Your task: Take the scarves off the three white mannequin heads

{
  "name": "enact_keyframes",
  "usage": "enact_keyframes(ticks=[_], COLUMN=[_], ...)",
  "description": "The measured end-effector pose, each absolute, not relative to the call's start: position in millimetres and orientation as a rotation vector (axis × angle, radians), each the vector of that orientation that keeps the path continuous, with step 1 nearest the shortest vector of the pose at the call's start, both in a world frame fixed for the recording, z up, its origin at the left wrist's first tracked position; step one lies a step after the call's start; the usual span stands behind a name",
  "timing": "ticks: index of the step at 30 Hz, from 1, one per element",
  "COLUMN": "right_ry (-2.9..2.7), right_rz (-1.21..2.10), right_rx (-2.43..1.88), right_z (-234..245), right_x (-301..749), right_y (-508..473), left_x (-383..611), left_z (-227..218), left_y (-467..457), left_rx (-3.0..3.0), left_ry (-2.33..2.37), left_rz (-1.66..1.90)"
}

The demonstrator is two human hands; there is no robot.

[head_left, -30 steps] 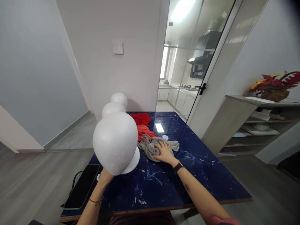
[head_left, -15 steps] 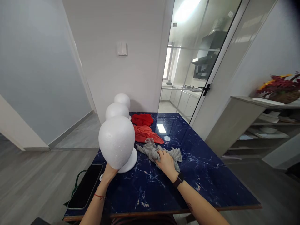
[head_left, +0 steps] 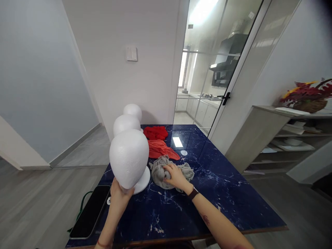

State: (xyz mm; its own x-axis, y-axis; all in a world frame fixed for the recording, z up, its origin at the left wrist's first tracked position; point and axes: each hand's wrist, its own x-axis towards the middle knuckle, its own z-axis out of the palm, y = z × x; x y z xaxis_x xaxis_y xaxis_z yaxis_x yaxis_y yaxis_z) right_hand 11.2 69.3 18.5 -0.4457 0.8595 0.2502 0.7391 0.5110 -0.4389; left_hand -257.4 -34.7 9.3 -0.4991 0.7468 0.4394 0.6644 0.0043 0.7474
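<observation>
My left hand point(head_left: 118, 197) grips the neck of a white foam mannequin head point(head_left: 129, 157), which stands on its round base at the table's left side. My right hand point(head_left: 174, 175) is closed on a crumpled grey cloth point(head_left: 160, 170) lying on the blue marble table point(head_left: 192, 197) just right of the foam head. An orange cloth point(head_left: 159, 148) and a red cloth point(head_left: 156, 132) lie further back.
Two more white foam heads point(head_left: 126, 123) stand in a row behind the first. A black phone point(head_left: 89, 216) lies at the table's left front corner. A glass sliding door is at the back, a shelf unit with flowers point(head_left: 306, 97) to the right.
The foam head was lowered from a tilted lift to upright on the table. My right hand gathered the grey cloth and pulled it left toward the head.
</observation>
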Motion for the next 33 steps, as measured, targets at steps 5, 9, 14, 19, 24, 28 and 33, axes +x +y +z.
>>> enact_keyframes(ticks=[5, 9, 14, 19, 24, 28, 33], right_ry=[-2.373, -2.393, -2.200, -2.074, -2.059, -2.021, -1.951], right_rz=[0.275, 0.408, 0.668, 0.718, 0.670, 0.631, 0.654], right_rx=[-1.309, -1.187, -0.897, -0.939, -1.306, -1.294, -1.140], right_z=[-2, 1, 2, 8, 3, -9, -8], right_x=[7, 4, 16, 63, 83, 51, 27], right_y=[70, 86, 84, 85, 96, 92, 87], left_x=[-193, -134, -106, -120, -131, -127, -126], left_z=[24, 39, 28, 4, 1, 3, 3], left_y=[-74, -38, 27, 37, 39, 43, 42], left_rx=[1.697, 2.197, 2.546, 2.632, 2.493, 2.456, 2.440], left_ry=[2.123, 1.486, 1.390, 1.655, 1.928, 2.051, 2.064], left_rz=[1.671, 1.197, 1.014, 0.926, 0.823, 0.811, 0.917])
